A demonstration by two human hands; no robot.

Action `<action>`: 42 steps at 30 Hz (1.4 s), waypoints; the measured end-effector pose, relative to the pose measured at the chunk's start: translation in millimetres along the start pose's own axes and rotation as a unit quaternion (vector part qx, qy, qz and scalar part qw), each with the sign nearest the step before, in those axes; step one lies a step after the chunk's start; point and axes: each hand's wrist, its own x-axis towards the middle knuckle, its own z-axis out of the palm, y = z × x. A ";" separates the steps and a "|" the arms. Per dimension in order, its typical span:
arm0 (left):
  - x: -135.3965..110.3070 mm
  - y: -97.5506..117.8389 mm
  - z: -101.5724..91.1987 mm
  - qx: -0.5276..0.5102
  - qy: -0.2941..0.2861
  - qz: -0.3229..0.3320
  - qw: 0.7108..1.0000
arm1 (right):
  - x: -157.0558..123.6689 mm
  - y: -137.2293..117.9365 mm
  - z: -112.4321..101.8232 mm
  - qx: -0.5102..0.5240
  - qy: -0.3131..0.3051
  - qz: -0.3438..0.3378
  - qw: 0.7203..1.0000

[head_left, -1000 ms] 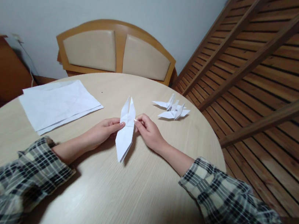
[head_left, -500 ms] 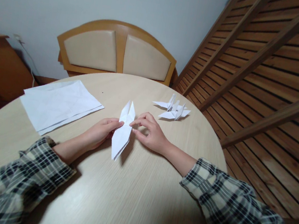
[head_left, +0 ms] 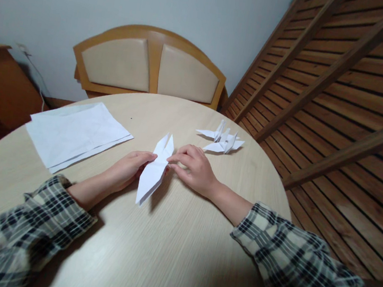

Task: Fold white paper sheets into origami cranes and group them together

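Observation:
A half-folded white origami paper (head_left: 153, 174) is held just above the table, its two narrow points facing away from me and its wider end toward me. My left hand (head_left: 129, 169) grips its left edge, thumb on top and fingers underneath. On the other side, my right hand (head_left: 193, 168) pinches the right edge near the middle between thumb and index finger. Beyond my right hand, white paper cranes (head_left: 226, 143) sit close together on the table.
White paper sheets (head_left: 78, 135) lie stacked on the left of the round wooden table (head_left: 175, 255). Behind the table stands a padded wooden headboard (head_left: 156, 62). A slatted wooden wall (head_left: 341, 112) slopes along the right, and a wooden cabinet (head_left: 7, 84) is at far left.
The folded paper has tilted, its near end swinging left and its far points shifting slightly right. My right fingers have closed in on its right edge.

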 end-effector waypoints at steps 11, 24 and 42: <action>0.2 -3.7 -1.3 -0.017 -0.019 -0.004 1.000 | 0.4 -3.5 -3.9 -0.154 0.012 -0.140 0.978; 1.0 -4.8 -3.4 -0.019 -0.075 0.031 0.997 | 1.5 -2.1 11.5 0.158 0.036 0.132 0.978; -2.5 -0.4 0.7 -0.027 -0.107 0.026 0.993 | 2.1 -3.5 23.7 0.420 0.067 0.314 0.849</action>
